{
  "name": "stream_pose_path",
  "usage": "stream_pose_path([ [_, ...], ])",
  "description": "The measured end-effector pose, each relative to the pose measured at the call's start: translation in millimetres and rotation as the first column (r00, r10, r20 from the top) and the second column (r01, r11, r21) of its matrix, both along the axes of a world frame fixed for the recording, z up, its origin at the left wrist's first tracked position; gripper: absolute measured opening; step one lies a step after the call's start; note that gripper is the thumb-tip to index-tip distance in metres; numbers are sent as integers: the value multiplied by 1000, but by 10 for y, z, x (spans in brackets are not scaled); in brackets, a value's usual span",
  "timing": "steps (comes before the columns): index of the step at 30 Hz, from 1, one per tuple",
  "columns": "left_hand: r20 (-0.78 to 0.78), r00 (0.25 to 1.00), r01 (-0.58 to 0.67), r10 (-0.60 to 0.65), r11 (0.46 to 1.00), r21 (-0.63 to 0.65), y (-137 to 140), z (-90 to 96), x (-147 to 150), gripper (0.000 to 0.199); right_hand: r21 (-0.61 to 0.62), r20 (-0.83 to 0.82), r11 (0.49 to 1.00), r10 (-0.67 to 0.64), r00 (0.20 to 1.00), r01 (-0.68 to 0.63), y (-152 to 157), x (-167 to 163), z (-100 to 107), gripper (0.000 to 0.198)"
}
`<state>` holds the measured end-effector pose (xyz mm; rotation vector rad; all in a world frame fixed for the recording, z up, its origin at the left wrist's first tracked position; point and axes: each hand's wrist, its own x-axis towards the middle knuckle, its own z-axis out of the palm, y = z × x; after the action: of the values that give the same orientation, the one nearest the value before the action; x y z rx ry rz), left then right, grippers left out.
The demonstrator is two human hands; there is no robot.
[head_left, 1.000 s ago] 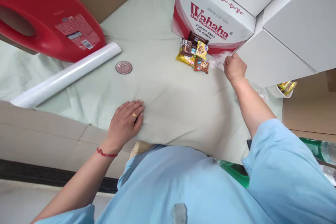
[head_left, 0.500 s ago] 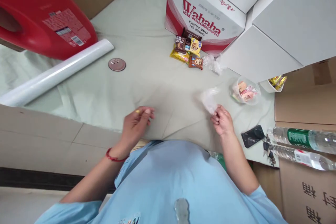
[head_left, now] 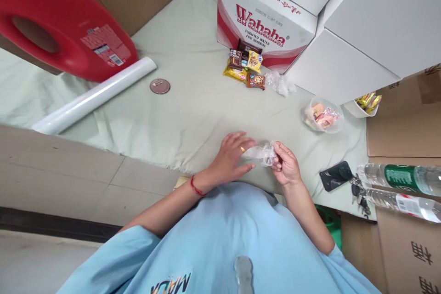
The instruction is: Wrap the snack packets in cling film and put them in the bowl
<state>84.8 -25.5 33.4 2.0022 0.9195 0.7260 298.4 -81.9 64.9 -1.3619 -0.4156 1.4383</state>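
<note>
A crumpled piece of clear plastic film (head_left: 266, 154) is pinched between the thumb and fingers of my right hand (head_left: 286, 164). My left hand (head_left: 234, 158), with a ring and a red bracelet, reaches in from the left beside the film. Its fingers are spread, the thumb apart from them; whether the fingertips touch the film I cannot tell. Beyond my hands lies a small pile of wrapped snacks (head_left: 243, 63), with a crumpled clear wrap (head_left: 279, 83) to its right. A clear bowl (head_left: 336, 125) of wrapped sweets stands to the right of my right hand.
A red jug (head_left: 74, 57) and a white roll (head_left: 99, 93) lie at the left, near a round tin lid (head_left: 160, 86). Behind the snacks stands a Wahaha carton (head_left: 229, 7). A black phone (head_left: 335, 176), keys (head_left: 360, 197) and plastic bottles (head_left: 420, 179) are at the right.
My left hand has moved right and opened out next to the film. The right hand still holds the film, which is now more bunched and nearer the left hand.
</note>
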Motion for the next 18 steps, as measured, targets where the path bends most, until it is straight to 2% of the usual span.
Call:
stream_pose_path([
  [1, -21, 998, 60, -60, 998, -19, -2, 7, 9, 40, 1, -9, 1000, 0, 1000, 0, -1, 21, -6, 45],
  [2, -29, 996, 78, -80, 994, -72, -4, 6, 24, 28, 15, -6, 1000, -8, 1000, 8, 3, 35, -15, 44],
  [3, -29, 998, 54, -59, 989, -136, -7, -1, 44, 24, 43, 12, 999, -22, 1000, 22, 9, 42, -26, 43],
  [5, -21, 999, -53, 50, 972, -230, -18, -21, 88, 28, 120, 86, 992, -54, 995, 44, 20, 26, -55, 45],
  [7, -3, 990, -139, 143, 958, -252, -39, -32, 125, 27, 174, 190, 985, -25, 981, -8, 24, -27, -94, 55],
  [9, 31, 985, -155, 169, 953, -262, -63, -30, 147, 24, 169, 291, 980, 55, 955, -108, 23, -98, -143, 64],
  [11, 74, 978, -162, 193, 937, -309, -77, -29, 150, 24, 133, 335, 977, 114, 935, -167, 27, -153, -194, 57],
  [14, 162, 944, -185, 288, 866, -465, -52, -53, 108, 27, 89, 286, 988, 93, 954, -123, 50, -137, -239, 37],
  [18, 276, 867, -146, 415, 741, -656, 20, -89, 4, 35, 56, 154, 997, 42, 987, -51, 81, 12, -216, 33],
])
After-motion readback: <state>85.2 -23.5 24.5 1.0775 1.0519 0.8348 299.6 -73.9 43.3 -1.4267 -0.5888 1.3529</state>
